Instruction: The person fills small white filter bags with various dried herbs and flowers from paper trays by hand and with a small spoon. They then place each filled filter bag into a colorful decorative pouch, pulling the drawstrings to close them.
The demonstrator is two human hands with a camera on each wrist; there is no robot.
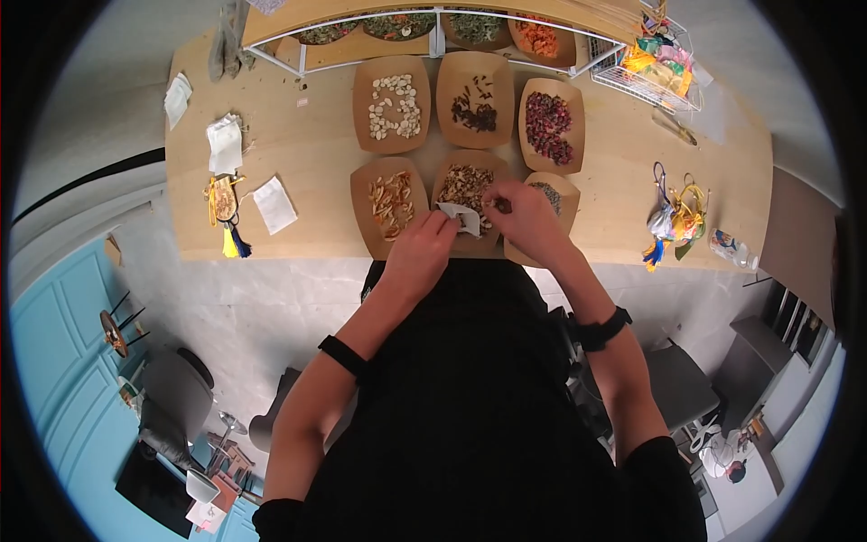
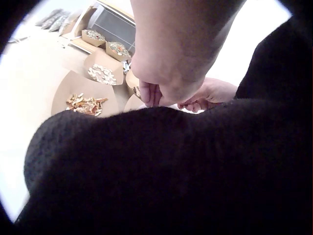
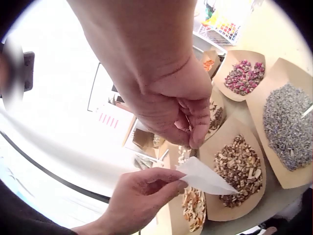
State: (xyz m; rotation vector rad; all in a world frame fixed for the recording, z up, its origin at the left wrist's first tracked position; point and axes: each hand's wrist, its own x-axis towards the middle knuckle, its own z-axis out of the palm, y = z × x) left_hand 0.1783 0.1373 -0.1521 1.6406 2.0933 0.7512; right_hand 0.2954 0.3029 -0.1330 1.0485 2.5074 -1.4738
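Observation:
My left hand (image 1: 421,253) pinches a small white cloth-like pouch (image 3: 208,179) by its edge, low over the paper tray of chopped brown dried root (image 3: 239,166). Just above the pouch, my right hand (image 1: 528,221) has thumb and fingers curled together. Brown bits show at its fingertips in the head view; the fingers mostly hide them. Left of the pouch is a tray of orange-brown dried slices (image 1: 390,206). The lavender-coloured buds (image 3: 288,125) fill a tray by the right hand. In the left wrist view, a dark sleeve covers much of the scene.
Behind stand trays of white slices (image 1: 394,106), dark brown pieces (image 1: 475,113) and rosebuds (image 1: 548,126), under a wooden shelf (image 1: 343,18). White pouches (image 1: 274,205) and a tasselled sachet (image 1: 224,200) lie left. Colourful sachets (image 1: 679,217) and a clear bottle (image 1: 731,248) lie right.

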